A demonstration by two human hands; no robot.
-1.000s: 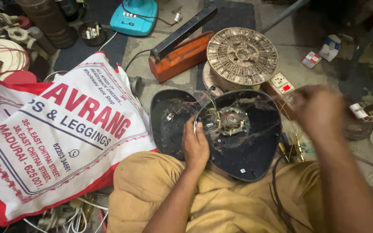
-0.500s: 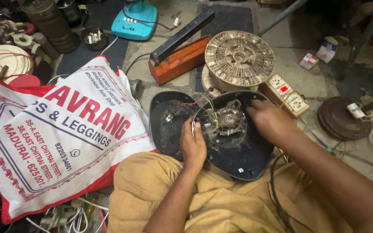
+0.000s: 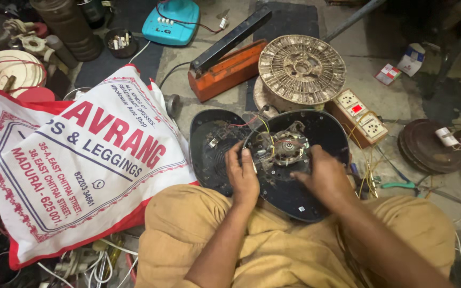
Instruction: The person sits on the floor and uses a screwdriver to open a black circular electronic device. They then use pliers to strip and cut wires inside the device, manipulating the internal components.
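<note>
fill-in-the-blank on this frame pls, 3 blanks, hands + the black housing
1. Both hands rest on the open black housing, which lies on the person's ____.
2. The left hand and right hand flank the small ____ with coloured wires at the housing's middle.
3. The white and red printed bag lies on the person's ____ side.

Missing words: lap; motor; left

Black rounded appliance base (image 3: 294,197), opened on the lap, wired metal motor (image 3: 286,146) exposed inside.

Both hands (image 3: 244,178) (image 3: 321,178) lowered, fingers curled.
</note>
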